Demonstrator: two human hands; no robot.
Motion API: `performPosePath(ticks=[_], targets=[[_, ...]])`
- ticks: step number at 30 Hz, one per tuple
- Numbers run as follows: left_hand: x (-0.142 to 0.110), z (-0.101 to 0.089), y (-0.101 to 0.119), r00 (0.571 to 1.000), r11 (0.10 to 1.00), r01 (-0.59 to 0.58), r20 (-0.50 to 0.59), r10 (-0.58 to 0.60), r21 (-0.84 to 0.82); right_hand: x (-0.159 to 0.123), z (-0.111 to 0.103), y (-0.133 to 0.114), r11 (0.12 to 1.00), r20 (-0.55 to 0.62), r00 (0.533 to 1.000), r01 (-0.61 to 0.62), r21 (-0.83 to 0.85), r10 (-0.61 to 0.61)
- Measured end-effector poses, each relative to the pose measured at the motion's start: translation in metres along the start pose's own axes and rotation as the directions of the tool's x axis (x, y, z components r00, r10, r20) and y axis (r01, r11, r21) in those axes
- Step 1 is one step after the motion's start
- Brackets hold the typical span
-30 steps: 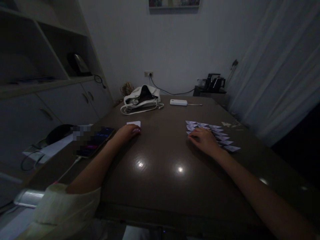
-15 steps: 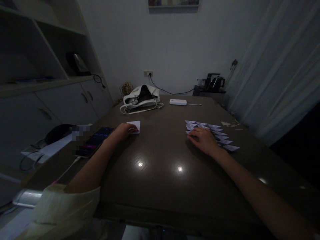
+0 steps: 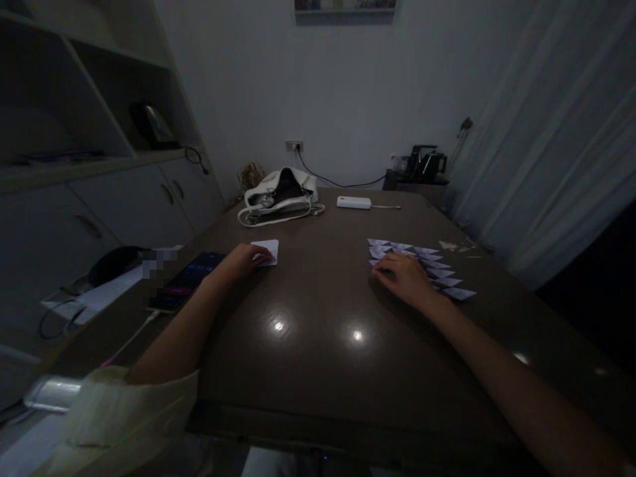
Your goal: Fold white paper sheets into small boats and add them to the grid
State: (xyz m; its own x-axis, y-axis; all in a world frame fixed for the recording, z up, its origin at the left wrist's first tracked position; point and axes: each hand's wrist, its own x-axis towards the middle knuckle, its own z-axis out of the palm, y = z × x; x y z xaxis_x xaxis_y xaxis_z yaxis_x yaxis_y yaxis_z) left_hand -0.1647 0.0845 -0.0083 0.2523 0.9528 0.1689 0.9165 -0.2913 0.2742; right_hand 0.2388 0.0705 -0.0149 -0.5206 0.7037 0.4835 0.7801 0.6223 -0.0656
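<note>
Toward the left of the brown table, my left hand (image 3: 248,258) rests palm down with loosely bent fingers. Its fingertips lie on a small stack of white square paper (image 3: 269,247), covering the near left part. My right hand (image 3: 402,273) rests on the table to the right, fingers slightly apart and gripping nothing visible. It lies against the near left side of several folded white paper pieces (image 3: 437,265) laid in overlapping rows with pointed ends. Part of those rows is hidden under the hand.
Beside my left forearm lies a phone (image 3: 191,281) with a lit screen and a white cable (image 3: 130,339). A white handbag (image 3: 283,195) and a white power bank (image 3: 354,203) sit farther back. Paper scraps (image 3: 454,246) lie at the right edge.
</note>
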Motion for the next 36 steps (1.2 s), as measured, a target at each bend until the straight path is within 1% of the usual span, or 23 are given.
performPosePath(ticks=[2,6,9,11,14,16,17,19,21,22,24,26,28,29,31,32,34,36], targets=[[-0.001,-0.001,0.003,1.0,1.0,0.002,-0.004,-0.001,0.013,0.0,0.0,0.0,1.0,-0.009,1.0,-0.003,-0.008,0.003],[-0.003,0.0,0.007,0.999,0.998,-0.037,-0.009,0.037,0.041,-0.001,0.0,-0.001,1.0,0.001,1.0,-0.001,-0.014,0.001],[-0.004,0.001,0.009,0.998,0.997,-0.033,-0.047,0.037,0.071,0.0,0.0,-0.001,1.0,0.008,1.0,-0.008,-0.012,0.008],[-0.004,0.0,0.011,0.994,0.996,-0.01,-0.108,0.019,0.089,0.0,0.0,0.0,1.0,0.008,1.0,-0.012,-0.011,0.012],[-0.006,-0.006,0.018,0.973,0.993,0.023,-0.231,0.005,0.116,0.0,0.0,0.0,1.0,0.003,1.0,-0.009,-0.014,0.009],[-0.007,-0.01,0.026,0.954,0.992,-0.002,-0.298,0.039,0.125,0.0,0.0,-0.002,1.0,-0.014,1.0,-0.01,-0.001,0.01],[-0.008,-0.01,0.032,0.94,0.992,-0.037,-0.333,0.076,0.12,0.001,0.0,-0.004,1.0,-0.025,1.0,-0.008,0.016,0.008],[-0.01,-0.008,0.048,0.923,0.986,-0.152,-0.347,0.168,0.072,0.001,0.0,-0.01,0.997,-0.044,0.999,0.005,0.075,-0.002],[-0.013,-0.002,0.068,0.927,0.962,-0.271,-0.283,0.247,-0.047,0.002,-0.001,-0.02,0.987,-0.063,0.998,0.036,0.155,-0.026],[-0.015,0.002,0.079,0.928,0.942,-0.311,-0.255,0.271,-0.13,0.003,-0.002,-0.026,0.98,-0.07,0.997,0.049,0.192,-0.036],[-0.02,0.01,0.1,0.939,0.907,-0.325,-0.207,0.275,-0.268,0.003,-0.004,-0.04,0.958,-0.064,0.996,0.071,0.278,-0.055],[-0.025,0.015,0.117,0.945,0.862,-0.326,-0.137,0.296,-0.388,0.003,-0.007,-0.054,0.914,-0.065,0.995,0.096,0.395,-0.077],[-0.03,0.016,0.13,0.941,0.824,-0.322,-0.059,0.335,-0.466,0.002,-0.009,-0.066,0.836,-0.044,0.995,0.101,0.54,-0.092],[-0.031,0.016,0.134,0.942,0.807,-0.312,-0.052,0.332,-0.502,0.002,-0.01,-0.071,0.795,-0.014,0.997,0.072,0.602,-0.08],[-0.033,0.016,0.139,0.951,0.768,-0.284,-0.063,0.304,-0.575,0.002,-0.009,-0.076,0.724,0.071,0.997,-0.05,0.688,0.002],[-0.033,0.016,0.14,0.958,0.743,-0.266,-0.084,0.274,-0.614,0.002,-0.009,-0.078,0.663,0.127,0.991,-0.121,0.739,0.039],[-0.033,0.017,0.141,0.977,0.676,-0.203,-0.1,0.189,-0.708,0.002,-0.006,-0.078,0.487,0.249,0.962,-0.273,0.829,0.115],[-0.031,0.02,0.141,0.992,0.602,-0.119,-0.068,0.107,-0.79,0.003,-0.003,-0.074,0.306,0.336,0.925,-0.377,0.874,0.179]])
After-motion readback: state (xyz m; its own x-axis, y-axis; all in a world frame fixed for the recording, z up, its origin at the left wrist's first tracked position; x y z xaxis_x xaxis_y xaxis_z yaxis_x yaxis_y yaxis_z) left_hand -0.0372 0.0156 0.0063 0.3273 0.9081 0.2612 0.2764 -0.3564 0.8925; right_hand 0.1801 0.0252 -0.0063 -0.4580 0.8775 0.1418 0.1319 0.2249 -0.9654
